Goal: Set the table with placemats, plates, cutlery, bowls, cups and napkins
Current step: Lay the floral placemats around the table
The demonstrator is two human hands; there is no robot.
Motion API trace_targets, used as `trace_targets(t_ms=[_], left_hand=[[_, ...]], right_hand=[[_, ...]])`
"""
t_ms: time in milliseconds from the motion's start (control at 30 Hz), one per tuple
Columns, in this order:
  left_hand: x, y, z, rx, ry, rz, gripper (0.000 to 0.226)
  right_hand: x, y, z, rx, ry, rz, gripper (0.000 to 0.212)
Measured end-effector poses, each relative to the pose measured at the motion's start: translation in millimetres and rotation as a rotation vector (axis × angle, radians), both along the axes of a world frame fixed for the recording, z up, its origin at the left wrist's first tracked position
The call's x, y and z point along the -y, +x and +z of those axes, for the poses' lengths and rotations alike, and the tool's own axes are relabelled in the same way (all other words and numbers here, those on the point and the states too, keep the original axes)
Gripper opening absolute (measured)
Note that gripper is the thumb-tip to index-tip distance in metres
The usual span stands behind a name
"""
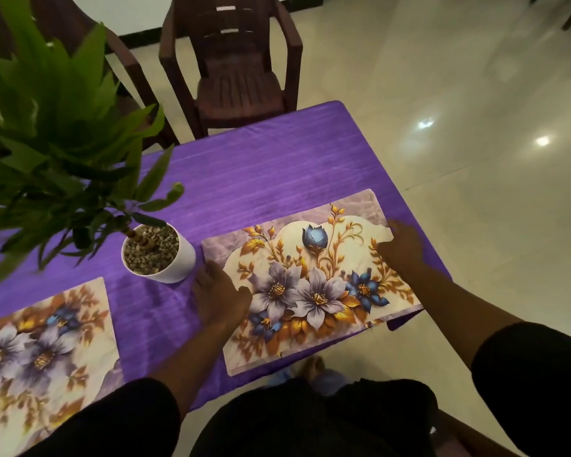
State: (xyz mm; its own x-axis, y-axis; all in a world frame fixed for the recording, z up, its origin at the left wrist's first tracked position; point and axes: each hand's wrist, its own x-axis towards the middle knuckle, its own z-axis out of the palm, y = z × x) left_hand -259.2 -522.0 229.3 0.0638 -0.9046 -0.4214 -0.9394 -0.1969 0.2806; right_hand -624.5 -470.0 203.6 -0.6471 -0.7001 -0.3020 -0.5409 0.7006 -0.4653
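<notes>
A floral placemat [310, 278] with purple and blue flowers lies flat at the near right corner of the purple-clothed table [244, 173]. My left hand [220, 295] rests with straight fingers on its left edge. My right hand [402, 244] lies flat on its right edge, fingers spread. A second floral placemat [43, 351] lies at the near left of the table, untouched. No plates, cutlery, bowls, cups or napkins are in view.
A white pot of pebbles [159, 252] holding a leafy green plant [53, 120] stands just left of the right placemat. Two dark brown plastic chairs [241, 70] stand at the far side. The table's right edge drops to a shiny tiled floor [475, 159].
</notes>
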Motion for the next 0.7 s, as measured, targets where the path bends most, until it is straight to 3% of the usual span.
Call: trace_targets(t_ms=[233, 533, 700], left_hand=[[5.2, -6.2, -6.2, 0.099, 0.005, -0.076, 0.096], [-6.5, -18.7, -17.2, 0.077, -0.006, 0.038, 0.081], [-16.1, -28.7, -25.0, 0.053, -0.019, 0.103, 0.077]], right_hand=[[3.1, -1.2, -7.1, -0.003, 0.059, 0.016, 0.059], [0.3, -15.1, -4.1, 0.031, -0.059, 0.046, 0.032], [-0.3, -18.9, 3.1, 0.057, -0.098, 0.138, 0.033]])
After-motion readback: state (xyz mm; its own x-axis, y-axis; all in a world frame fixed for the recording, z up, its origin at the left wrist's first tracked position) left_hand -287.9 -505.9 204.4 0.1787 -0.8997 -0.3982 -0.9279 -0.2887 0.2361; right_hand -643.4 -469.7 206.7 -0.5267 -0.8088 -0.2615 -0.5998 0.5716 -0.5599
